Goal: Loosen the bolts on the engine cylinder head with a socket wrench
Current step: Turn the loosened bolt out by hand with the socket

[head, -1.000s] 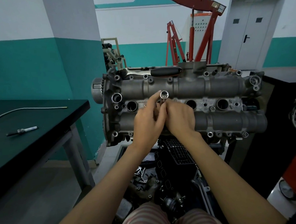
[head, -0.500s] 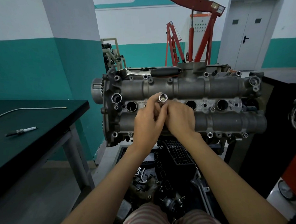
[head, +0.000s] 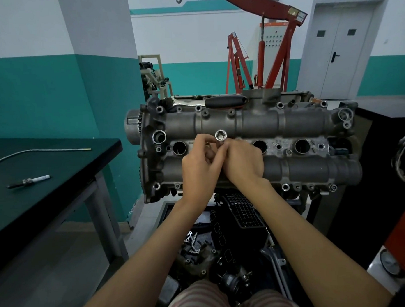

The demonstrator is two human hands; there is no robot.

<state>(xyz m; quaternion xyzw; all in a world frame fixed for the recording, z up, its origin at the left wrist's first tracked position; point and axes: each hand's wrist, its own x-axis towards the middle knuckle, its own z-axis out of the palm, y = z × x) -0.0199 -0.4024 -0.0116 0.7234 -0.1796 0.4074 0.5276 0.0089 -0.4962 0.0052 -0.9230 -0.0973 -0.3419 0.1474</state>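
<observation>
I see both hands pressed together over the middle of the head, my left hand and right hand pinching a shiny socket with its open end up. The wrench lies along the head's far edge, and a table stands well apart on the left. I can't read any writing.

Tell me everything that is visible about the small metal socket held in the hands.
The socket is a short, shiny silver cylinder, metal by its look. Its open end faces up toward the camera, and a toothed inner wall shows inside. The fingers of the left hand and the right hand pinch its lower part, which they hide. It is held in front of the middle of the grey cylinder head; whether it touches the head cannot be told.
</observation>
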